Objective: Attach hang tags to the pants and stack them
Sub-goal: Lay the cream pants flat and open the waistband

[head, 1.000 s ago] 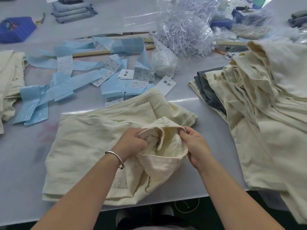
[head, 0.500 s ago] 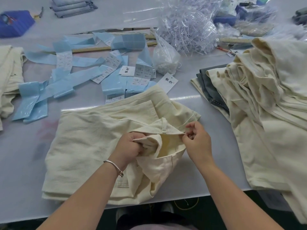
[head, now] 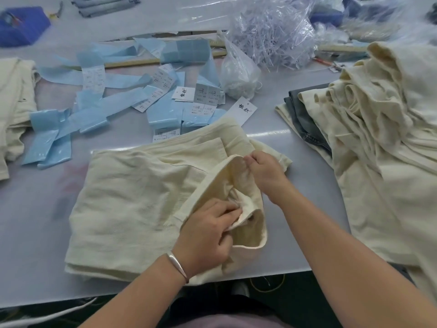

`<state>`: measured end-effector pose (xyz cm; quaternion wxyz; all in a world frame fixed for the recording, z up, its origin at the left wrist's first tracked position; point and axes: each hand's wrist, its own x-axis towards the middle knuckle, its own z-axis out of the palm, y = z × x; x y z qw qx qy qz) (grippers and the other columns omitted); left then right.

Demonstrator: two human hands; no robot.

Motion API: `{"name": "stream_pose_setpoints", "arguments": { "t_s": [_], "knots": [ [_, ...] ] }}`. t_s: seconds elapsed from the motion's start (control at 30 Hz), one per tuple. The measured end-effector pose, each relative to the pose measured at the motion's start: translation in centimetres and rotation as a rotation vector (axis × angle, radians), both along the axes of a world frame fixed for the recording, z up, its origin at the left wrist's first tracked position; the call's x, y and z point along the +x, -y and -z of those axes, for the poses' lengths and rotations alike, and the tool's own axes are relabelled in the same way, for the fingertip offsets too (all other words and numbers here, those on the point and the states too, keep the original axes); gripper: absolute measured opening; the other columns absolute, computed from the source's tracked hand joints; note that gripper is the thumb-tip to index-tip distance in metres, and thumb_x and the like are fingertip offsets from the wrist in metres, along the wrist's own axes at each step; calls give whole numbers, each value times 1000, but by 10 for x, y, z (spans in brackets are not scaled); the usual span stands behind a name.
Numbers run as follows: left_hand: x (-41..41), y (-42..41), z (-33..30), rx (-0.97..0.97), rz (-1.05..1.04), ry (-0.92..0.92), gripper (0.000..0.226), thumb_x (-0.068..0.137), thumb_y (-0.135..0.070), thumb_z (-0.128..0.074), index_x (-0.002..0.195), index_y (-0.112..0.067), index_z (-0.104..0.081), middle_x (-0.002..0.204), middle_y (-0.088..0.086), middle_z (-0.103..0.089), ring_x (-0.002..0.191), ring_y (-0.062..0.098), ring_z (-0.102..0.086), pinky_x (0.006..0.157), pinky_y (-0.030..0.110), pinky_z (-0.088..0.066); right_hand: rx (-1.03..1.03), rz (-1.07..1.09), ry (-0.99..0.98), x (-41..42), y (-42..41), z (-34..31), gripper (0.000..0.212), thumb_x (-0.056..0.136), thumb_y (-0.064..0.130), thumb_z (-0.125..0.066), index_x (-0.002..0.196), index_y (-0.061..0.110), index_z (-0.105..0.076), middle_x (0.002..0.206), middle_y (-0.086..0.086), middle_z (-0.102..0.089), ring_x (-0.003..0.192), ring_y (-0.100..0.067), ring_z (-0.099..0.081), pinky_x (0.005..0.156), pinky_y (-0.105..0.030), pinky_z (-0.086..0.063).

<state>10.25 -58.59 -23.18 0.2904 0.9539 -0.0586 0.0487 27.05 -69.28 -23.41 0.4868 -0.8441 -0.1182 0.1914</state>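
Folded cream pants [head: 132, 197] lie on the grey table in front of me, waistband turned up at the right. My left hand [head: 208, 230] pinches a fold of the inner waistband lining near the front. My right hand [head: 264, 171] pinches the far edge of the raised waistband. A white hang tag [head: 244, 111] with black characters lies just beyond the pants. Another tag [head: 183, 93] rests among the blue strips.
Blue sticker strips and size labels [head: 163, 110] are scattered behind the pants. A heap of cream pants [head: 383, 138] over a grey pair [head: 305, 114] fills the right. More cream pants [head: 14, 107] lie at the left. Plastic fastener bags [head: 272, 29] and a wooden ruler [head: 132, 63] sit behind.
The waistband has been spread wider. My right hand moved up and away along its edge while my left hand dropped lower, closer to me, still gripping the lining.
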Motion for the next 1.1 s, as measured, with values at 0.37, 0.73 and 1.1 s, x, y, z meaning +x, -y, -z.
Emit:
{"name": "stream_pose_setpoints", "arguments": {
  "t_s": [0.37, 0.73, 1.1],
  "knots": [
    [-11, -36, -8, 53, -465, 493, 14, 77, -24, -70, 79, -11, -72, 88, 4, -65, 86, 17, -54, 79, 30, -42, 72, 26, -18, -12, -15, 4, 35, 101, 21, -43, 68, 17, -37, 63, 4, -36, 61, -11, -33, 60, -33, -31],
    [-21, -91, 7, -1154, -751, -247, 33, 68, -39, -77, 68, -7, -72, 58, 5, -58, 53, 14, -55, 53, 24, -50, 201, 38, 17, -25, -14, -7, 30, 102, 20, -44, 73, 14, -42, 64, 4, -39, 62, -11, -35, 60, -30, -33],
    [-13, -41, -10, -31, -384, 448, 6, 82, -18, -65, 83, -14, -69, 75, -6, -62, 71, 9, -55, 67, 23, -46, -61, -30, -287, -55, 36, 14, 24, 96, 34, -50, 87, 20, -67, 88, 3, -69, 89, -18, -63, 78, -36, -51]
  ]
}}
